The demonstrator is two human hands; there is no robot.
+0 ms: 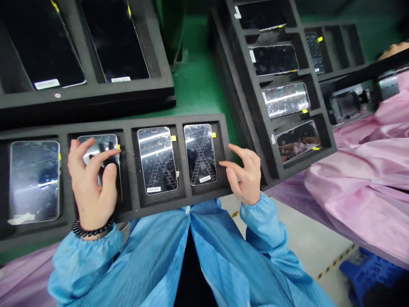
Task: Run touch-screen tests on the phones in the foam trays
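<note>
A black foam tray (129,170) lies across my view, with a phone in each of its compartments. My left hand (92,179) is over the second phone (102,143), its fingers and thumb on the glass; I cannot tell whether it grips the phone. A phone with a dark, smudged screen (34,181) lies in the far-left compartment. Two phones under clear film with ladder-like markings (157,160) (200,154) sit in the compartments to the right. My right hand (243,175) is at the tray's right end, fingers apart, holding nothing, nearest the fourth phone.
Two more black foam trays of phones (159,89) (255,98) lie beyond on a green surface (194,72). A person in a pink sleeve and gown (361,183) is at the right, near a metal device (345,104). A blue crate (367,273) stands on the grey floor at lower right.
</note>
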